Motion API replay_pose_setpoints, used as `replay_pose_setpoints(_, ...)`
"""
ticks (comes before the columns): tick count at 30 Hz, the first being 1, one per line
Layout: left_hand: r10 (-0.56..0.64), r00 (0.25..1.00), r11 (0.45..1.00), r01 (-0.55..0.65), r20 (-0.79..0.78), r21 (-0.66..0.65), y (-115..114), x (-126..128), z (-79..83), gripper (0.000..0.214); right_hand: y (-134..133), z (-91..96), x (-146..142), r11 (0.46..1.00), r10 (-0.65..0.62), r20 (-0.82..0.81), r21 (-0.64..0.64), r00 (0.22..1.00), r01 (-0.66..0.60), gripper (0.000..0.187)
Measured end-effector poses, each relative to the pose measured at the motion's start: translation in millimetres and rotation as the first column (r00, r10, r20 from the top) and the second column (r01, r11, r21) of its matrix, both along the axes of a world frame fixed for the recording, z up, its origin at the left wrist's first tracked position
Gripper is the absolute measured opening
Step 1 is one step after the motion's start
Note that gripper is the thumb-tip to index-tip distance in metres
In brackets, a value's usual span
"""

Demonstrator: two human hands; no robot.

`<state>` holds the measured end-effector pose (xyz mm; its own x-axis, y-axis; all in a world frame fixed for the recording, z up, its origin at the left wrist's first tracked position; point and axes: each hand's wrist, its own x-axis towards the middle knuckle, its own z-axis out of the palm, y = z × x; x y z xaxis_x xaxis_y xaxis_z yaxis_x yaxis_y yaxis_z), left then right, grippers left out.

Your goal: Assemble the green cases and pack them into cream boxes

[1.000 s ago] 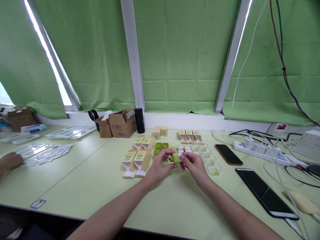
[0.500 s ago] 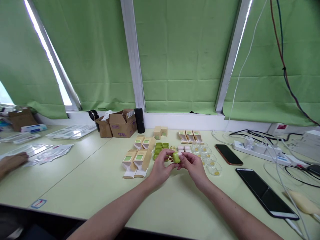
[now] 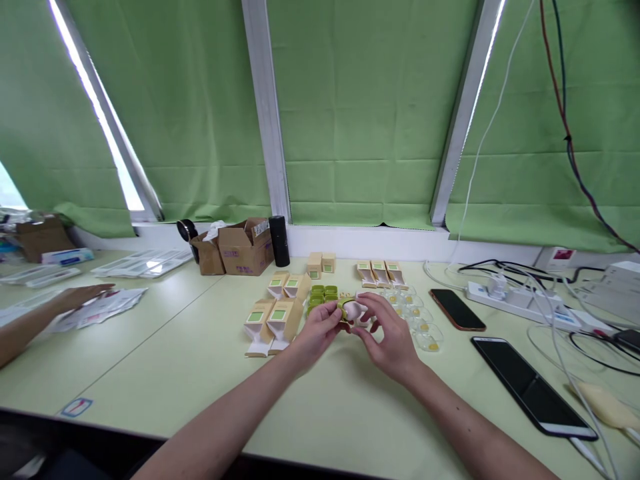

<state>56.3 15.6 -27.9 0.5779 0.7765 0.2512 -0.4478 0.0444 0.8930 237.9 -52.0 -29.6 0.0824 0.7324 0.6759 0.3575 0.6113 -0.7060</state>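
Observation:
My left hand (image 3: 320,327) pinches a small green case cover (image 3: 342,307) above the table. A pale, rounded case (image 3: 353,311) shows in the cover's opening, turned towards my right hand (image 3: 387,330). The fingers and thumb of my right hand curve around the pale case and grip it. Just behind my left hand, several green covers (image 3: 324,293) stand in rows. To the right of my right hand lie several clear plastic shells (image 3: 423,323) with yellow spots. Other pale pieces behind my right hand are mostly hidden.
Opened cartons (image 3: 283,320) lie to the left, with more small cartons (image 3: 380,273) behind. Two phones (image 3: 457,309), a power strip (image 3: 520,307) and loose cables are on the right. A cardboard box (image 3: 245,247) stands at the back. Another person's hand (image 3: 85,297) rests over flat packets on the left.
The green cover has turned in my hands, so the pale case now shows. My right fingers have spread around it. The other person's hand has moved right over the packets.

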Motion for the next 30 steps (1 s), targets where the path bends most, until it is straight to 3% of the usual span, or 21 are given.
replay_pose_setpoints(4,-0.081,0.997,0.997,0.081,-0.001,-0.012,-7,4,3.6,0.039,5,-8.5,0,0.989,-0.057,0.223,0.143,0.973,0.025,0.036)
replay_pose_setpoints(9,-0.092,0.995,0.996,0.091,-0.037,-0.028,-10,6,3.6,0.038,13,-18.8,1,0.95,-0.197,0.366,0.301,0.909,0.085,0.038)
replay_pose_setpoints(16,-0.071,0.996,0.997,0.071,-0.056,0.004,-15,9,2.9,0.041,16,-21.4,1,0.925,-0.281,0.414,0.356,0.866,0.131,0.034)
replay_pose_setpoints(22,0.017,0.995,0.997,-0.01,-0.101,0.074,-16,14,-1.0,0.052,15,-18.9,1,0.9,-0.33,0.435,0.413,0.838,0.14,0.034)
replay_pose_setpoints(30,0.096,0.991,0.983,-0.08,-0.095,0.163,-18,16,1.2,0.055,11,-12.0,-4,0.836,-0.438,0.438,0.519,0.785,0.178,0.033)
